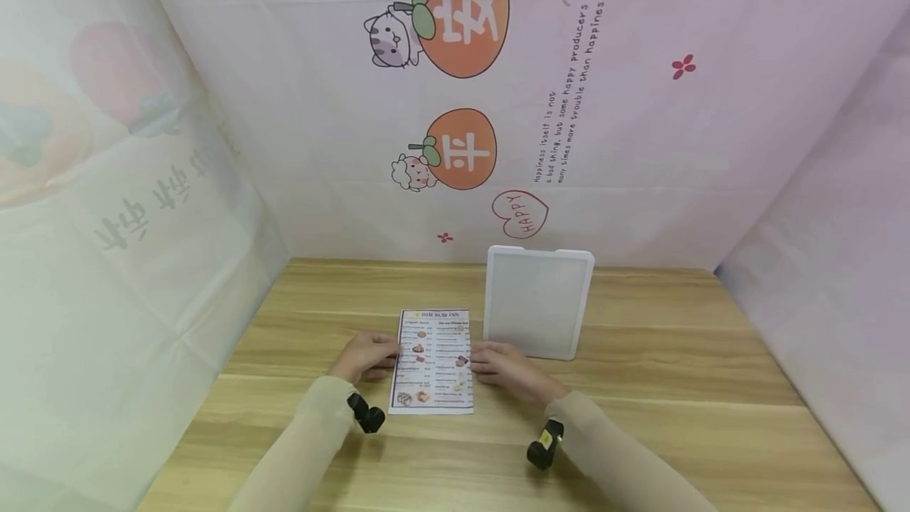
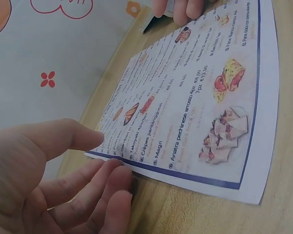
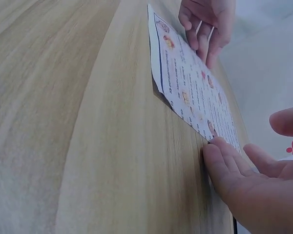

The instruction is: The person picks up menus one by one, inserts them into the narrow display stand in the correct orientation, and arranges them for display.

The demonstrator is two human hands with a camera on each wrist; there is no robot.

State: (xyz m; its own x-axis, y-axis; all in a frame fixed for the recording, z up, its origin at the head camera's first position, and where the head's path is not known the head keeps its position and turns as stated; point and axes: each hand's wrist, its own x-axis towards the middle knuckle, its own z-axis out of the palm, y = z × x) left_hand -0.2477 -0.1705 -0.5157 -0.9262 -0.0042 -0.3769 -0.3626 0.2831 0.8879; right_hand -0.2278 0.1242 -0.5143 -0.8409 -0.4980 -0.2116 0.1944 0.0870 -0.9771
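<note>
A printed paper menu sheet (image 1: 432, 370) with small food pictures and a dark blue border lies on the wooden table between both hands. My left hand (image 1: 368, 356) is at its left edge; the left wrist view has the thumb (image 2: 83, 136) over the border and curled fingers at the paper's rim, pinching it. On the opposite edge, my right hand (image 1: 508, 370) touches the sheet with fairly straight fingertips (image 3: 217, 151), its thumb (image 3: 285, 122) held apart. Near that edge, the paper bows slightly up from the wood.
Behind my right hand stands a white-framed rectangular panel (image 1: 538, 303) with a pale grey face, leaning slightly back. The wooden table (image 1: 661, 385) reaches a printed cloth wall (image 1: 626, 204) at the back. Cloth hangs on the left and right sides too. A black wrist camera sits on each sleeve.
</note>
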